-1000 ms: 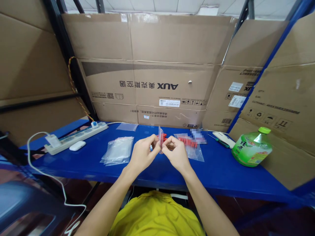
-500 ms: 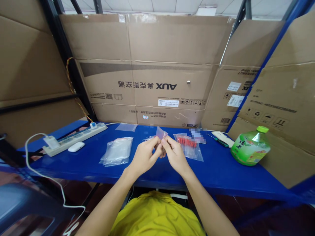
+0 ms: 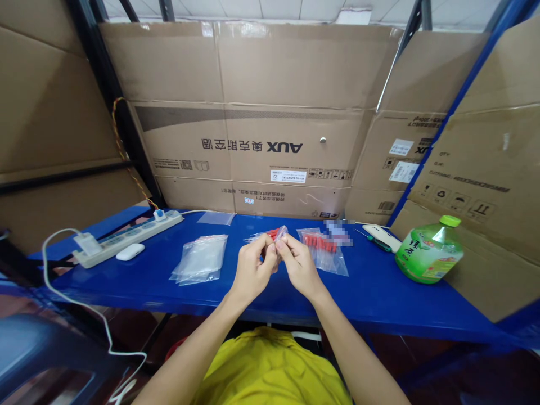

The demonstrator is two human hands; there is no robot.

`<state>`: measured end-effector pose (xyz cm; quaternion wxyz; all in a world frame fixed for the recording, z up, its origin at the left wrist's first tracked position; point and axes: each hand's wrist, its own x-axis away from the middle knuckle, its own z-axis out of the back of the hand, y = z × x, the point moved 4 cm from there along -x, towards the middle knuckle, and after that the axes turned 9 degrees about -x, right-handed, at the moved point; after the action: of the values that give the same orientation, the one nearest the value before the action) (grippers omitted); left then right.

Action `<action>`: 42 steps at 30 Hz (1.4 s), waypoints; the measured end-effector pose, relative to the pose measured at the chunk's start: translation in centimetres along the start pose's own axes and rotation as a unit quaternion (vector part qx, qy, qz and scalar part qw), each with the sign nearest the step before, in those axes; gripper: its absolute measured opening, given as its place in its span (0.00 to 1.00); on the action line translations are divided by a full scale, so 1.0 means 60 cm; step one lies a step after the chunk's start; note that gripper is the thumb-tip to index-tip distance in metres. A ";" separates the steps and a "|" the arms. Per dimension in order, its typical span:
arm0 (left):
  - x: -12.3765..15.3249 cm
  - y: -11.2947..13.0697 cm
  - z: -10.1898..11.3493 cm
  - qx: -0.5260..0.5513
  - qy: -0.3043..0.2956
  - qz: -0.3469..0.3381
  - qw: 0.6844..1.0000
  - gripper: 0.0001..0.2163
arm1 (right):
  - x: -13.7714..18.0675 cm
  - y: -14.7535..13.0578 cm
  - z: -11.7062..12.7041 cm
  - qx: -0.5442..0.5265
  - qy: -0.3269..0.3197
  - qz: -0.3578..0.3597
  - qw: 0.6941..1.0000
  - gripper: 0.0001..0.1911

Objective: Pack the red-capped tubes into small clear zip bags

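Together, the left hand (image 3: 253, 261) and the right hand (image 3: 300, 263) grip a small clear plastic bag (image 3: 282, 230) by its crinkled film, thumbs and curled fingertips pinched closely around it above the middle of the table; its lower part is hidden by the fingers. Just past the knuckles, towards twelve o'clock, glossy red pieces (image 3: 271, 233) peep out, though whether they lie inside a bag is hard to tell. At three o'clock from the hands, just beside the right one, rests a flat transparent pouch (image 3: 337, 264) with a row of short red cylinders (image 3: 321, 243) inside. At nine o'clock sits a loose stack of thin, milky zip bags (image 3: 200, 260), edges slightly fanned, and at ten o'clock one smooth clear sheet (image 3: 216, 218) lies flat. Farther out at three o'clock stands a rounded green bottle (image 3: 429, 253). All rest on the smooth, shiny blue tabletop (image 3: 363, 298), with creased brown cardboard (image 3: 261, 67) upright at twelve.
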<state>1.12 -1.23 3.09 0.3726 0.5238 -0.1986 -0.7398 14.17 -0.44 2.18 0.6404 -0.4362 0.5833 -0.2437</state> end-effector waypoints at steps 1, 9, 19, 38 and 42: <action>0.001 -0.002 -0.002 0.005 0.003 0.002 1.000 0.14 | 0.000 0.002 -0.001 -0.001 0.001 -0.001 1.000 0.20; -0.008 -0.020 0.012 0.095 0.083 0.054 0.990 0.17 | 0.001 -0.003 -0.004 -0.060 0.024 0.002 0.998 0.20; -0.002 0.011 0.033 -0.241 0.154 -0.204 0.936 0.10 | 0.004 -0.005 0.000 0.123 0.138 0.005 0.983 0.18; -0.001 -0.027 -0.016 -0.032 0.065 0.007 0.997 0.18 | -0.011 0.031 0.057 -0.075 0.271 -0.038 0.959 0.19; -0.009 -0.055 -0.036 0.298 0.061 0.196 0.932 0.20 | -0.013 0.031 0.030 -0.184 0.235 -0.080 0.951 0.20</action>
<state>2.08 1.47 0.36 0.3485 0.6054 -0.4861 -0.5251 15.37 1.63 0.94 0.3726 -0.5221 0.7151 -0.2779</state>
